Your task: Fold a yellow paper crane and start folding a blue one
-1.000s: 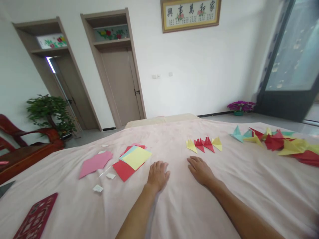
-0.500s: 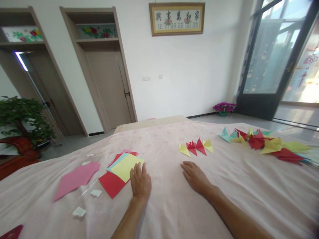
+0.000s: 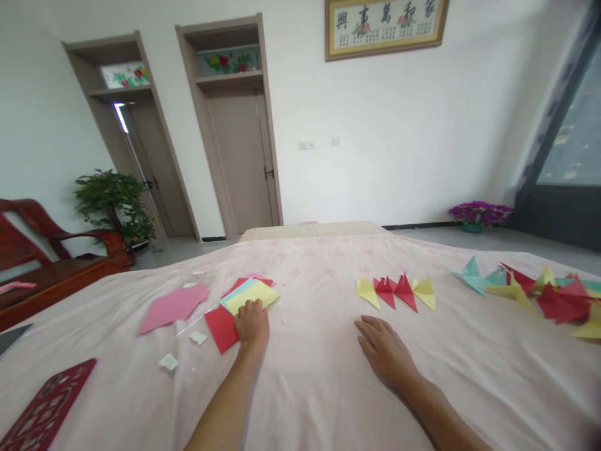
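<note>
Near white scraps (image 3: pixel 198 338), pink paper (image 3: pixel 173 307), left hand (image 3: pixel 253 324) partly covering yellow sheet (image 3: pixel 257 292)

Soft, bright light spreads evenly over the cloth (image 3: pixel 314 388) between the left hand (image 3: pixel 252 321) and the right hand (image 3: pixel 387 351), leaving only faint shadows along the forearms (image 3: pixel 225 401). Far beyond the left hand, a white-violet strip of glare (image 3: pixel 121 118) edges a door (image 3: pixel 154 163). Past the right hand, the wall (image 3: pixel 375 144) greys toward its corner. Wide-angle distortion tilts the door frames (image 3: pixel 193 134), and the framed picture's (image 3: pixel 385 28) small lettering looks blurred.
</note>
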`<state>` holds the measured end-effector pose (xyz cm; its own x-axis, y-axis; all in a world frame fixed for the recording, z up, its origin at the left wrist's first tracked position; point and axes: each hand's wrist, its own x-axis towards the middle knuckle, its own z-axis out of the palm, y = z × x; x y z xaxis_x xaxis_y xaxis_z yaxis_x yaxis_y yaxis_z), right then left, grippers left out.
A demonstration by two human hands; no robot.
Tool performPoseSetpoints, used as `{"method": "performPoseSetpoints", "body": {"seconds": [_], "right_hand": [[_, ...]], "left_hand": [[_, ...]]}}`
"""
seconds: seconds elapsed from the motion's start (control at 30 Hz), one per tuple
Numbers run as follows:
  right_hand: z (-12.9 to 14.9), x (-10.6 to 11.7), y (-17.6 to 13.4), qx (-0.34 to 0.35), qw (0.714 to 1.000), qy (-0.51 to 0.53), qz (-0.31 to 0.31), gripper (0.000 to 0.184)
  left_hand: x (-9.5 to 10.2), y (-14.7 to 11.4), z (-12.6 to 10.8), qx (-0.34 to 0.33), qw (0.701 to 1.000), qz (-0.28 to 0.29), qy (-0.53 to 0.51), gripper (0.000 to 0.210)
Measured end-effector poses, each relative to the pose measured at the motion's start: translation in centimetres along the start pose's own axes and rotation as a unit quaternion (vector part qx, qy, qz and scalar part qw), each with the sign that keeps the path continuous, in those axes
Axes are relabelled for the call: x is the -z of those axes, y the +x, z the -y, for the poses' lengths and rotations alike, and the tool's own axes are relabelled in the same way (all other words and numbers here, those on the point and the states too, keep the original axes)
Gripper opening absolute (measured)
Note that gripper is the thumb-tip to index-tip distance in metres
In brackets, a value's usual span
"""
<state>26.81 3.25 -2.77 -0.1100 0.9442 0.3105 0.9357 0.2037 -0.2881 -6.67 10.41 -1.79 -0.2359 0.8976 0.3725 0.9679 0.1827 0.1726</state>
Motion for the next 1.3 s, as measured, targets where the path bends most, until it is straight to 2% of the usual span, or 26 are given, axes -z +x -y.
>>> {"method": "performPoseSetpoints", "body": {"seconds": [0.3,0.47,0.63,0.77,0.87,1.1,1.2,1.3], "right_hand": [[0.1,0.1,0.0,0.001,1.0,-0.001,-0.007,0.044],[0.3,0.5,0.0,0.0,1.0,0.001,-0.003,0.044],[0.2,0.5,-0.1,0.004,1.0,0.006,-0.011,0.043],[0.1,0.3,-0.1,0.009,1.0,0.006,-0.015,0.042],[0.1,0.2,-0.1,0.01,1.0,0.005,-0.016,0.042],[0.3,0.6,-0.1,0.002,1.0,0.002,-0.005,0.043],[0.4,0.7,-0.1,0.002,1.0,-0.002,-0.002,0.043],[0.5,0.8,-0.2,0.006,1.0,-0.007,-0.004,0.043]], "left_hand": [[0.3,-0.9,0.4,-0.014,0.999,-0.015,-0.031,0.029],[0.2,-1.1,0.4,-0.017,0.998,-0.022,-0.063,0.039],[-0.1,-0.3,1.1,0.019,0.995,-0.043,-0.09,0.033],[0.0,0.2,2.4,0.067,0.99,-0.072,-0.105,0.029],[0.5,0.3,3.5,0.075,0.987,-0.1,-0.102,0.028],[2.1,0.0,4.8,0.014,0.99,-0.12,-0.076,0.025],[2.2,-0.2,3.6,-0.042,0.989,-0.104,-0.091,0.027],[1.7,-0.6,1.4,-0.14,0.982,-0.056,-0.116,0.02]]}}
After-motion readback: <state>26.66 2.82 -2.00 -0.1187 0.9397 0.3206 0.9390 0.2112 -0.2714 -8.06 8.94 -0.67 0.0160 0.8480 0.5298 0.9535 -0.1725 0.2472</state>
